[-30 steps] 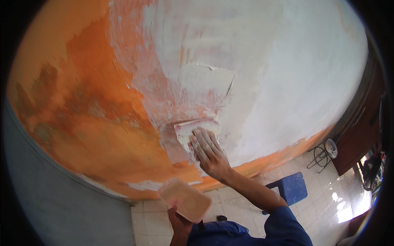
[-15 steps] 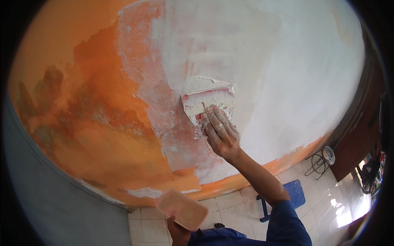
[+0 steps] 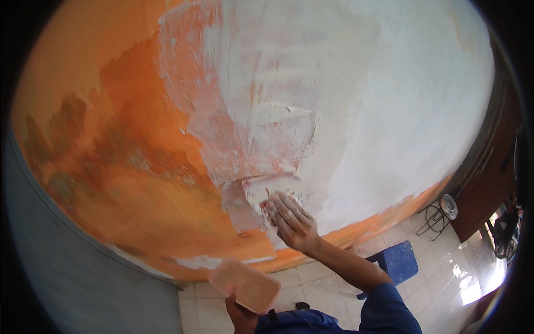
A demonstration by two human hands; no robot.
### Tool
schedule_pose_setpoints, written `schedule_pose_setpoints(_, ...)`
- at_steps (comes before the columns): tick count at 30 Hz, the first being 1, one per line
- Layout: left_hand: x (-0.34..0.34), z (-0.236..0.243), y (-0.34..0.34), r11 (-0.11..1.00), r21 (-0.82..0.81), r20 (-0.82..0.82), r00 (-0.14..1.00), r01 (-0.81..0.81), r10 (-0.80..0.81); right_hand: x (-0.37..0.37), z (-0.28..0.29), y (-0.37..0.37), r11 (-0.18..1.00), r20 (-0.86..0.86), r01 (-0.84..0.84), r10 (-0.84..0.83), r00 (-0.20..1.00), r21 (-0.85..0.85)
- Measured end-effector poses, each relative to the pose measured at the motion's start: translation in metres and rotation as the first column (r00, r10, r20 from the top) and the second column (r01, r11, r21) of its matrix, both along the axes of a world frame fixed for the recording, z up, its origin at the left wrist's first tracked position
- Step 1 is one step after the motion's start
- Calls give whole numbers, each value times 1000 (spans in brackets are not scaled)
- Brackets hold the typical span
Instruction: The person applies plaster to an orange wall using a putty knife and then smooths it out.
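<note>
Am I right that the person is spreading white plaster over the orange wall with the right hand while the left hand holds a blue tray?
Not quite. In the head view the tray in the left hand is pale orange-pink, not blue. The right hand does spread white plaster over the orange wall.

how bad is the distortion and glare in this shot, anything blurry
Head view: strong fisheye, so the wall bulges and the corners go black; sun glare whitens the floor tiles at lower right; the right hand and its putty blade look slightly smeared; the rest is evenly lit.

Single head fisheye, close, facing orange wall (image 3: 128, 167), tilted down.
</note>
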State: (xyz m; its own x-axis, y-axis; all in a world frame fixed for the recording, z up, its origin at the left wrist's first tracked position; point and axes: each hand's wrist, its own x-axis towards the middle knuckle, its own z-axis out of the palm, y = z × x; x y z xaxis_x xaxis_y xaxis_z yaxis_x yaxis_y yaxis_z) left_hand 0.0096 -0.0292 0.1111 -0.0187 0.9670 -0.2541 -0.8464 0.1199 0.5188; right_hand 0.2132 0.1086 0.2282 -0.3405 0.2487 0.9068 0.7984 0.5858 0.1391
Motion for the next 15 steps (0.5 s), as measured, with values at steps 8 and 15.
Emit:
schedule_pose_setpoints(8, -6, 7, -5, 1000, 22, -41, 999, -1, 2, 33, 109, 18, 910, -130, 222, -187, 974, 351)
schedule_pose_setpoints(15, -8, -10, -1, 1000, -3, -4, 1000, -30, 30, 21, 41, 63, 947, -15, 268, -270, 963, 178)
